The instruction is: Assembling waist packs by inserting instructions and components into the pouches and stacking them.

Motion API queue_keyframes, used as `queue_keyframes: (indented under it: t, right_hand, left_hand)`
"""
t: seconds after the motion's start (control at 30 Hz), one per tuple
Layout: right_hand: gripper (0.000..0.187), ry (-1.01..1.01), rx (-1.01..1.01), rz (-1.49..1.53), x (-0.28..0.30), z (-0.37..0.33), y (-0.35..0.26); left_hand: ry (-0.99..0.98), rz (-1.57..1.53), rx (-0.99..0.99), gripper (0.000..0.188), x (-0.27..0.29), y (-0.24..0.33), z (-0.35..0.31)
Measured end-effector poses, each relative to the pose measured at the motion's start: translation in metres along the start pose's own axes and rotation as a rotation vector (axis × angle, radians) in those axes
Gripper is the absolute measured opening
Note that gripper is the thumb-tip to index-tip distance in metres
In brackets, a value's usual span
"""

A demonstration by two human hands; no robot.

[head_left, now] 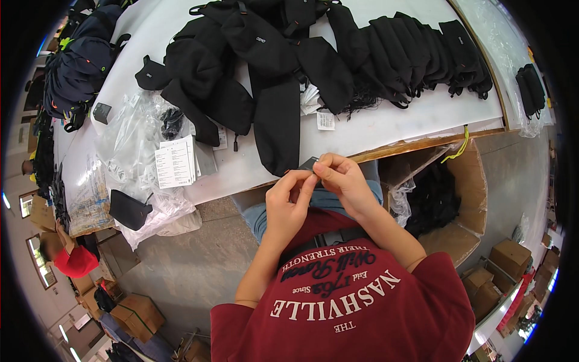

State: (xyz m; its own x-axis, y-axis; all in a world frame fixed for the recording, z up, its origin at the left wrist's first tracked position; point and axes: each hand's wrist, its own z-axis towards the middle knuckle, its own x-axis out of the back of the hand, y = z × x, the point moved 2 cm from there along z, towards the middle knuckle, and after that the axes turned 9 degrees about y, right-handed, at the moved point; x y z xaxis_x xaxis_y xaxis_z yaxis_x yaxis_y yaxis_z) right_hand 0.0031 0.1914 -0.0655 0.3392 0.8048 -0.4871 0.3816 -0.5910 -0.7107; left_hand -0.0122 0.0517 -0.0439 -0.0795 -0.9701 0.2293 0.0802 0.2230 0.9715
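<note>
Both hands meet at the near edge of the white table, close to my body. My right hand pinches a small dark tag-like piece between thumb and fingertips. My left hand is closed right beside it, its fingertips at the same piece; its exact grip is partly hidden. Just beyond them lies a long black fabric bag, its near end almost at my fingers. Further back, more black bags lie in a loose heap, and a row of black bags leans in a stack at the right.
Printed cards lie on clear plastic wrap to the left, near a black pouch. Dark blue bags are heaped at far left. An open cardboard box with black items stands right of me. A person in red is at left.
</note>
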Motion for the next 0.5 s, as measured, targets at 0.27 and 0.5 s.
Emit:
queue_keyframes:
  t: [0.27, 0.5]
  right_hand:
    - [0.018, -0.148, -0.130, 0.043, 0.000, 0.000, 0.007]
    - [0.017, -0.294, -0.210, 0.016, 0.004, 0.006, 0.000]
  left_hand:
    - [0.012, -0.186, 0.051, 0.007, 0.004, -0.017, -0.002]
    - [0.038, -0.166, 0.010, 0.007, 0.008, -0.010, -0.004]
